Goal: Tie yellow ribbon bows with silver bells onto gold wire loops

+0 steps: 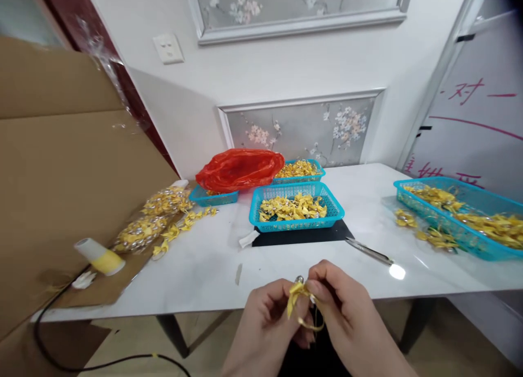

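Observation:
My left hand [265, 322] and my right hand [347, 311] meet just below the near edge of the white table [286, 262]. Together they pinch a small yellow ribbon bow [297, 295] with a thin gold loop hanging under it. A small silvery bead shows at the top of the bow, between my fingertips. Straight ahead on the table stands a blue basket [296, 205] filled with several similar yellow bows, resting on a black mat [302, 235].
A red plastic bag [241, 169] lies over another blue basket [214, 197]; a third [300, 171] stands behind. A large blue basket [461, 213] of bows sits right. Metal tweezers [370, 250], loose bows [169, 216], a yellow-capped tube [100, 256] and cardboard [61, 164] lie left.

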`<state>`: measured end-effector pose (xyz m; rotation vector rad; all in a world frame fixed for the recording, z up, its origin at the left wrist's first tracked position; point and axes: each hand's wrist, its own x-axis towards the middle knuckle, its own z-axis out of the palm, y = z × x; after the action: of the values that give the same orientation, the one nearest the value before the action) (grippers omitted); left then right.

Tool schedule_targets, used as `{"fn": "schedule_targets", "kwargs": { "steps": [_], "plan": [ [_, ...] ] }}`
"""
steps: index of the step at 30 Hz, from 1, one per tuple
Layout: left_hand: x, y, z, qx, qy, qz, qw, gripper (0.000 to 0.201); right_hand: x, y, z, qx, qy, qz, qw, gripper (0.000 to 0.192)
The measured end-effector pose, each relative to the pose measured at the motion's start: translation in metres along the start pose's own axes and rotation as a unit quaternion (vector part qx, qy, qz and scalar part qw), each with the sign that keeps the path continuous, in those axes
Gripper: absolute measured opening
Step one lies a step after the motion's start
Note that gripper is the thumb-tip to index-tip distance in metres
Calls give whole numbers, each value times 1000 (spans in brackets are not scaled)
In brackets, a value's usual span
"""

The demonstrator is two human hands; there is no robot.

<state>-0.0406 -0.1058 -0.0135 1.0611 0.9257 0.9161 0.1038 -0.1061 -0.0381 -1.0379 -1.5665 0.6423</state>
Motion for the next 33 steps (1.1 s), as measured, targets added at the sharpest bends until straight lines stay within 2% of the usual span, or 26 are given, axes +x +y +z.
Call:
{"fn": "schedule_targets", "kwargs": {
  "steps": [2,3,5,8,10,12,15,17,21,25,29,33],
  "plan": [
    [-1,-3,1,-45,-15,-15,999,41,0,4,3,-118,57,-119,984,20],
    [-2,-4,1,-59,-23,-23,998,41,1,6,3,-154,76,-157,973,19],
    [-3,-6,1,-74,-37,-34,996,41,2,9,3,-175,79,-186,964,18],
    [-5,-7,-2,-67,-51,-36,996,34,3,11,-2,-174,59,-185,965,19],
    [-5,-7,-10,-14,-54,4,998,32,3,13,-5,-174,52,-177,967,19],
    [-1,-7,-19,45,-49,58,996,39,3,17,-7,-174,48,-167,969,19],
    [12,-7,-28,60,-52,95,992,41,6,25,-8,-174,41,-154,972,18],
    [24,-6,-28,50,-56,90,993,33,10,31,-7,-171,36,-142,974,17],
    [54,-7,-18,26,-13,43,999,18,24,44,-7,-144,22,-96,985,16],
    [75,-11,-14,-67,20,-15,997,16,39,56,-8,-128,27,-50,990,18],
    [80,-9,-17,-131,42,-51,989,18,44,62,-8,-64,13,20,998,18],
    [76,-6,-18,-98,78,-29,992,19,39,61,-10,-15,17,82,996,20]
  ]
}}
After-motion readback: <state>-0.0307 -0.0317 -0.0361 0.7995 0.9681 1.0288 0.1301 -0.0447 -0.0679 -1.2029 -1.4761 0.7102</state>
